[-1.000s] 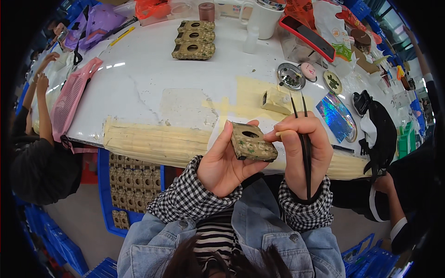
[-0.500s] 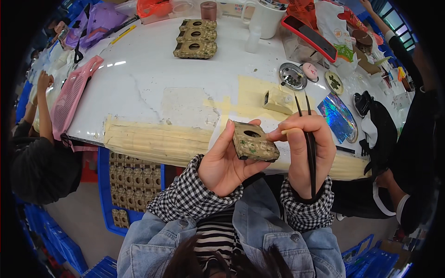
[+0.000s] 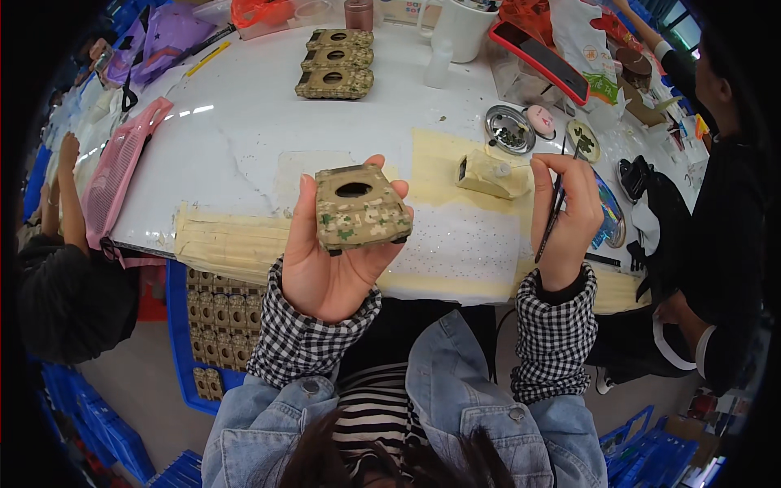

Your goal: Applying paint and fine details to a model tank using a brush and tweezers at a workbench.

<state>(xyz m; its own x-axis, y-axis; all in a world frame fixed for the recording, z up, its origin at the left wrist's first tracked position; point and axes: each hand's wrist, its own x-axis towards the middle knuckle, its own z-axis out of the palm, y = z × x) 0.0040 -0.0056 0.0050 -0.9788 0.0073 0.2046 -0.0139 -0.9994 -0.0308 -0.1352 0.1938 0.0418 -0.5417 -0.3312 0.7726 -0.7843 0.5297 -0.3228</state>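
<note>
My left hand is closed around a camouflage-patterned toy tank hull, tilted so that the round hole in its top shows. My right hand, fingers closed, carries dark tweezers lying across the palm. Between its thumb and fingertip is a thin pale stick, pointing left toward a small container wrapped in masking tape. Whether the stick touches that container, I cannot tell. Just beyond are a round silver dish of small dark pieces and a pale round dish with green pieces.
Three similar hulls stand in a row farther back. A blue crate below the table's left front edge holds many more. A red-cased phone leans at the back right, near a white mug. Other people sit on both sides.
My left hand has moved left with the hull. My right hand has drawn away from the hull, rightward and up, bringing the stick near the taped container.
</note>
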